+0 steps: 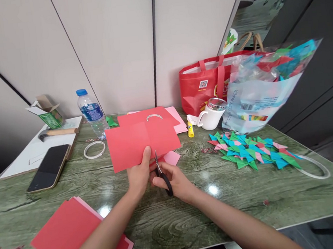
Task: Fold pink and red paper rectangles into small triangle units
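My left hand (139,174) grips a sheet of red paper (129,144) at its lower edge, thumb on top. A crease runs down the sheet near its middle. In my right hand (177,181) is a pair of scissors (167,184) with black handles. The blades point up and away, at the paper's lower edge beside my left thumb; whether they have cut into it I cannot tell. Just behind my right fingers lies a small pink paper piece (171,158). More red sheets (121,120) rest beyond the held one, with a tape roll on them.
Red and pink paper (76,229) lies front left. Also left are a phone (49,167), tape roll (94,150), hammer (60,131) and water bottle (92,112). At right stand a mug (211,115), glue stick (190,129), red bag (192,86), plastic bag (250,103) and folded paper pieces (246,149).
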A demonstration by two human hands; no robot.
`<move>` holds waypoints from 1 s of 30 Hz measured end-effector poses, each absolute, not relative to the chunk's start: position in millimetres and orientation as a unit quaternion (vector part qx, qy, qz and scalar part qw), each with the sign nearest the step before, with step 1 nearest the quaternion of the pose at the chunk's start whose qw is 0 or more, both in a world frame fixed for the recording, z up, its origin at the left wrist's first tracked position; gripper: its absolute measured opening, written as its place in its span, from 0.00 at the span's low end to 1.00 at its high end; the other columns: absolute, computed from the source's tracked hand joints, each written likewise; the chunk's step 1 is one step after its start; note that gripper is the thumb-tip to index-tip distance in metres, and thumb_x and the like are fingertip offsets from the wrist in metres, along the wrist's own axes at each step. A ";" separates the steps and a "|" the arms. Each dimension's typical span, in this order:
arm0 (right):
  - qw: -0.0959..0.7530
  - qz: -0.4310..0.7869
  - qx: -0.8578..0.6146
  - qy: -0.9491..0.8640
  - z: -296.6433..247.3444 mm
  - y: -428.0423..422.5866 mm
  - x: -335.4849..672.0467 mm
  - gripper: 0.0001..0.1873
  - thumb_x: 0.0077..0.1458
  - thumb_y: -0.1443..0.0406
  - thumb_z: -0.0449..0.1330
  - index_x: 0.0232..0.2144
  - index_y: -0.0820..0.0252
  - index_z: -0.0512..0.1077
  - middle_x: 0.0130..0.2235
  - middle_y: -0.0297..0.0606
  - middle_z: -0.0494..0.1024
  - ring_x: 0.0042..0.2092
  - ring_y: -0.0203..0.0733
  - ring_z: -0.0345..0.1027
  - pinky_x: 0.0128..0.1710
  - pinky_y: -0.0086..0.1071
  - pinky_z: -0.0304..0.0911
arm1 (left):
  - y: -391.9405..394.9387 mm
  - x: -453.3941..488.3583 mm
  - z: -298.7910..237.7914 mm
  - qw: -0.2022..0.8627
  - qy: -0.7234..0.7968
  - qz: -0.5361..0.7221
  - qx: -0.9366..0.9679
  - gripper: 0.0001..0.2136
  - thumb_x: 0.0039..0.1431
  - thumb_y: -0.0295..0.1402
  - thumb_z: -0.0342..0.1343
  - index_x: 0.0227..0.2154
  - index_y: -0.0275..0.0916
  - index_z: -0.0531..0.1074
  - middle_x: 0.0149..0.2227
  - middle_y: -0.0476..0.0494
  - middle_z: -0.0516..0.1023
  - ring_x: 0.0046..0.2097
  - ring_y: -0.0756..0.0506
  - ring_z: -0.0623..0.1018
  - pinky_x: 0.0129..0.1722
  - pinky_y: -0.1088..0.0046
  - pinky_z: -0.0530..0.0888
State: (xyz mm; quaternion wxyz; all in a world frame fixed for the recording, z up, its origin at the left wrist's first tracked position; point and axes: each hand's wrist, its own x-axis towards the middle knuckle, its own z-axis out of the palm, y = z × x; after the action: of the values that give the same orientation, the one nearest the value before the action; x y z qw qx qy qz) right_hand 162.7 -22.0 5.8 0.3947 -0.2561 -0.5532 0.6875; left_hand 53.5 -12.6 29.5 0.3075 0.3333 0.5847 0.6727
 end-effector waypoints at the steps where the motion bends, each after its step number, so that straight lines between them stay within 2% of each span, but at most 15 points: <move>1: 0.392 0.689 -0.256 -0.553 6.1 -22.7 162.4 0.19 0.40 0.55 0.64 0.31 0.60 0.66 0.28 0.32 0.66 0.30 0.34 0.58 0.33 0.31 0.57 | -12.5 53.5 29.0 0.314 0.582 0.677 0.323 0.11 0.41 0.36 0.62 0.30 0.39 0.74 0.34 0.44 0.78 0.40 0.42 0.76 0.47 0.68 0.68; 9: 0.401 0.679 -0.275 -0.550 11.3 -26.7 162.9 0.17 0.41 0.56 0.64 0.30 0.60 0.66 0.25 0.30 0.64 0.28 0.33 0.55 0.29 0.28 0.53 | -17.1 56.1 32.9 0.313 0.601 0.657 0.331 0.10 0.43 0.38 0.61 0.29 0.39 0.74 0.30 0.45 0.78 0.38 0.42 0.76 0.45 0.66 0.69; 17: 0.406 0.677 -0.265 -0.554 3.5 -28.9 161.5 0.18 0.40 0.56 0.64 0.31 0.60 0.66 0.26 0.30 0.64 0.27 0.32 0.55 0.28 0.28 0.52 | -18.9 59.8 31.6 0.344 0.604 0.654 0.298 0.12 0.43 0.40 0.61 0.29 0.38 0.73 0.29 0.44 0.78 0.30 0.42 0.77 0.31 0.67 0.74; 23: 0.417 0.667 -0.270 -0.555 5.1 -29.1 161.4 0.17 0.41 0.56 0.64 0.31 0.59 0.67 0.25 0.30 0.63 0.27 0.32 0.54 0.27 0.27 0.51 | -19.9 59.4 31.2 0.344 0.611 0.651 0.291 0.13 0.42 0.41 0.60 0.30 0.39 0.73 0.32 0.43 0.78 0.31 0.41 0.78 0.33 0.66 0.74; 27: 0.416 0.663 -0.276 -0.558 6.1 -29.8 161.6 0.18 0.40 0.55 0.64 0.31 0.59 0.68 0.25 0.30 0.63 0.27 0.32 0.54 0.26 0.27 0.52 | -21.1 59.3 35.3 0.350 0.604 0.656 0.285 0.11 0.43 0.39 0.61 0.28 0.39 0.74 0.28 0.44 0.78 0.34 0.41 0.78 0.37 0.66 0.73; 30: 0.414 0.660 -0.280 -0.561 6.2 -29.9 161.9 0.19 0.40 0.54 0.64 0.31 0.60 0.68 0.25 0.30 0.63 0.27 0.32 0.54 0.27 0.27 0.53 | -20.8 58.9 33.2 0.364 0.608 0.647 0.283 0.12 0.43 0.40 0.61 0.29 0.38 0.74 0.29 0.44 0.78 0.32 0.41 0.78 0.35 0.65 0.74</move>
State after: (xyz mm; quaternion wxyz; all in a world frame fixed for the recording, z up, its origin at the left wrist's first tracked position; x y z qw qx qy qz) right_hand 161.9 -29.9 6.2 0.4139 -0.2800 -0.5615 0.6595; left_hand 58.9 -20.8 33.2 0.3635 0.2829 0.6077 0.6469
